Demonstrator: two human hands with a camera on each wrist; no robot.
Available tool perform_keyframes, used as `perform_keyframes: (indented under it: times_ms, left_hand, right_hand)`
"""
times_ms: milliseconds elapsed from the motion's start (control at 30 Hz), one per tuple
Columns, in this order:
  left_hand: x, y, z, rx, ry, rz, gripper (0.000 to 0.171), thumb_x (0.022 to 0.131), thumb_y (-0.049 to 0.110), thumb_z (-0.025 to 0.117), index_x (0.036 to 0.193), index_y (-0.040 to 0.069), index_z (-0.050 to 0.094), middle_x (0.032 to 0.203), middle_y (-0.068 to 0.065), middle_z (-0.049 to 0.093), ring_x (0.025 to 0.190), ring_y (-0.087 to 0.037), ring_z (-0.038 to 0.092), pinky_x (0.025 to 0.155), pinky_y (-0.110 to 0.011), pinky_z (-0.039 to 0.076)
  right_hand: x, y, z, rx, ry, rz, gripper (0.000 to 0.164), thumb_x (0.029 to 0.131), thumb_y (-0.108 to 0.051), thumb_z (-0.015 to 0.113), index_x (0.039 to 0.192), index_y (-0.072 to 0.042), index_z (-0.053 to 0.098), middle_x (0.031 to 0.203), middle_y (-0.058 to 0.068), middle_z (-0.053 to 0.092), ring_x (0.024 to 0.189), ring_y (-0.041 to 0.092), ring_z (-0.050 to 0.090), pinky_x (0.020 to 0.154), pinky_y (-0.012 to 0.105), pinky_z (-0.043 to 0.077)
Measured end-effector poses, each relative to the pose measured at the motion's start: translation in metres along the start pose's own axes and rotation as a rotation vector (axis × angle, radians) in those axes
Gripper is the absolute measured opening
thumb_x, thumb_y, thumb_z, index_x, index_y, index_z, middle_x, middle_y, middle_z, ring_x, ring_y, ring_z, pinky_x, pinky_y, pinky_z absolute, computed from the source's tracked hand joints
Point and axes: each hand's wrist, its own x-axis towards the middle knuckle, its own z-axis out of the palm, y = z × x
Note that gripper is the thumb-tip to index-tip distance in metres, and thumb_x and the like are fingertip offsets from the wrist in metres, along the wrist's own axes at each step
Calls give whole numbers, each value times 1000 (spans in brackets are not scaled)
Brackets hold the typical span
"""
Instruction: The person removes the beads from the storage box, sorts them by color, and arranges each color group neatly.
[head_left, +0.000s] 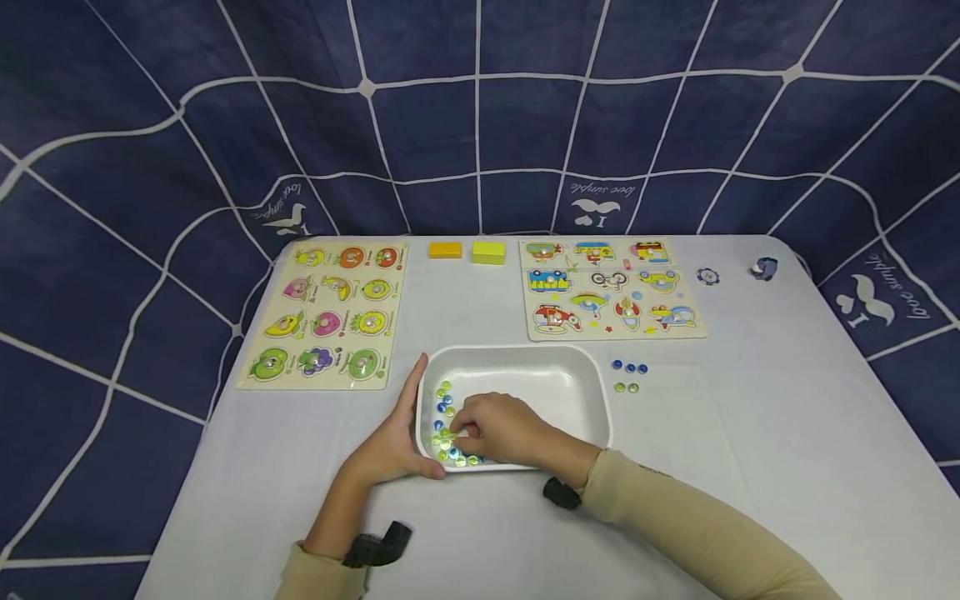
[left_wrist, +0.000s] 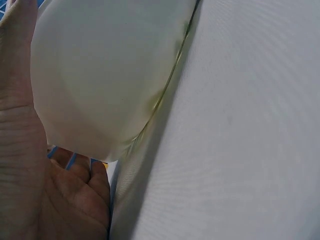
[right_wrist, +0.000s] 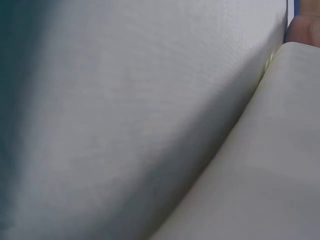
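Note:
A white tray sits near the middle of the table. My left hand grips its left end, fingers along the left wall and thumb at the front corner; in the left wrist view the pale tray wall fills the space beside the hand. Bent over the tray's left part, my right hand has its thumb and index fingertips down among yellow-green and blue glass beads. I cannot tell whether a bead is between those fingertips. The right wrist view shows mostly cloth and the tray's outer wall.
Right of the tray lie three blue beads in a row and two green beads below them. Behind stand a fruit puzzle board, an orange block, a yellow block, a vehicle puzzle board, a poker chip and a small dark figure.

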Motion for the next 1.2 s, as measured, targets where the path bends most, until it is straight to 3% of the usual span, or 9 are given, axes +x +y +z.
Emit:
perform_keyframes:
  times_ms: [333, 500, 767, 1000, 1200]
  left_hand:
    - [-1, 2, 0, 18, 1, -14, 143, 52, 52, 88, 151, 29, -13, 160, -2, 1, 145, -31, 16, 106, -14, 30]
    - [-1, 1, 0, 28, 3, -18, 143, 52, 52, 88, 151, 28, -13, 160, 1, 2, 146, -29, 14, 107, -12, 26]
    - [-1, 3, 2, -7, 3, -43, 143, 53, 45, 90, 151, 29, -13, 160, 1, 2, 144, -30, 18, 104, -16, 36]
    - [-1, 4, 2, -18, 19, -51, 143, 51, 46, 90, 151, 32, -12, 161, -3, 0, 146, -30, 12, 105, -14, 31]
    - [-1, 5, 3, -1, 17, -47, 142, 52, 48, 89, 150, 34, -12, 161, -5, 0, 147, -30, 10, 107, -15, 26]
  right_hand:
    - [-2, 0, -1, -11, 52, -47, 10, 86, -29, 66, 92, -23, 70, 70, -14, 49, 63, 0, 45, 55, 15, 37]
    - [-11, -5, -12, 57, 164, -53, 9, 86, -31, 67, 91, -25, 67, 73, -16, 49, 67, -1, 46, 59, 15, 41]
    - [-39, -6, -46, 245, 343, -87, 10, 86, -29, 69, 96, -27, 66, 75, -14, 48, 70, 2, 49, 60, 18, 45]
    - [-67, 15, -79, 256, 489, -68, 11, 86, -25, 69, 97, -26, 67, 75, -10, 48, 74, 6, 48, 62, 23, 44]
    - [-94, 55, -92, 219, 581, -71, 17, 84, -13, 71, 98, -21, 67, 76, -9, 48, 73, 4, 48, 60, 20, 43]
